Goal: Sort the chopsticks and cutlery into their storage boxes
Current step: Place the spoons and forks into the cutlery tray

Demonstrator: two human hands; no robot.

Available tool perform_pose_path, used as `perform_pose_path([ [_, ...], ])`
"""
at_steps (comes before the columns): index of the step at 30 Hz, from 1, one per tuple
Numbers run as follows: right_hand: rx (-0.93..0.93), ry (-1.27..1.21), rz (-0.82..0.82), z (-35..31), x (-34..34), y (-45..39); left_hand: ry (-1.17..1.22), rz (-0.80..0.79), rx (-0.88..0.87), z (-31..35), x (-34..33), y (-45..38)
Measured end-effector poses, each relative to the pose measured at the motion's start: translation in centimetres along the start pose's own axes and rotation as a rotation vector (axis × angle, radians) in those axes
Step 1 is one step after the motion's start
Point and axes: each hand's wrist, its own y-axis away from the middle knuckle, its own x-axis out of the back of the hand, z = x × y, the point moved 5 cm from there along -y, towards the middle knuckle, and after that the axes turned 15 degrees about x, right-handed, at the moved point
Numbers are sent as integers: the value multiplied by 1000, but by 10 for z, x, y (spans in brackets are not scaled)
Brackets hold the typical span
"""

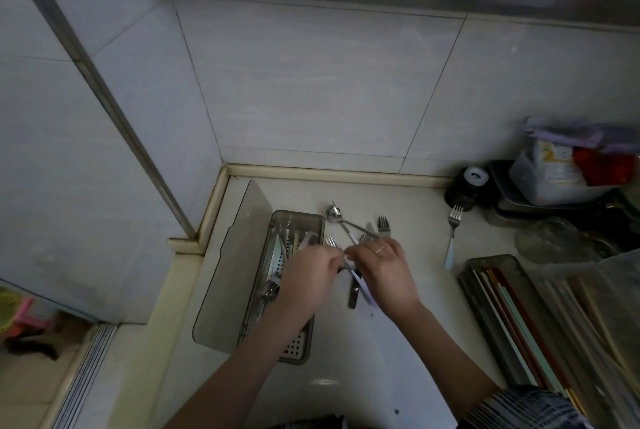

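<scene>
A: The left hand (306, 276) is curling its fingers round a fork (332, 242), the tines sticking up and away past the fingertips. The right hand (382, 267) is bending over the loose cutlery (356, 285) on the counter (398, 342), and its fingertips are pinching what looks like a white-handled piece, though the blur is making it hard to say exactly which one.

B: And where is the fork lying against its box?

A: The cutlery box (289, 290) is sitting just left of the hands, its long axis running toward and away from the person. The left hand is already hovering partly over its right wall, so it is the nearer one. The fork's handle is running roughly along that same axis, so I'd judge only a short shift leftward is needed.

B: What else is waiting?

A: A spoon (335, 213) and another fork (383, 225) are lying crossed just beyond the right hand, and a pale-handled fork (453, 236) is lying well apart to the right. The chopstick box (512, 321) is standing at the right edge with chopsticks (509, 311) inside, lengthwise.

B: And that flat panel?

A: The box's lid (239, 262) is leaning open along its left side.
</scene>
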Motion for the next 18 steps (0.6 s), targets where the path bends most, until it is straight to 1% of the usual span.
perform_pose_path([
  [1, -74, -30, 41, 2, 2, -1, 107, 28, 52, -7, 5, 1],
  [3, -309, -103, 129, 14, 6, 0, 296, 104, 212, -35, 7, -2],
  [4, -433, -122, 139, 23, 5, 4, 416, 88, 320, -51, 4, -3],
  [5, -543, -127, 85, 32, 0, 8, 533, 35, 436, -67, -5, -3],
  [7, -690, -109, -182, 44, -16, 23, 717, -81, 622, -86, -23, 1],
  [8, -712, -89, -323, 46, -25, 31, 813, -130, 702, -91, -34, 4],
  [9, -710, -69, -428, 45, -32, 38, 910, -162, 776, -95, -45, 7],
  [10, -701, -58, -500, 42, -38, 45, 990, -179, 845, -98, -53, 10],
  [11, -686, -54, -548, 38, -43, 50, 1020, -172, 883, -101, -60, 12],
  [12, -667, -51, -584, 33, -48, 53, 983, -150, 876, -104, -62, 12],
  [15, -635, -24, -648, 22, -59, 57, 737, -79, 716, -106, -57, 9],
  [18, -729, -28, -689, 23, -64, 57, 570, -26, 604, -103, -49, 6],
])
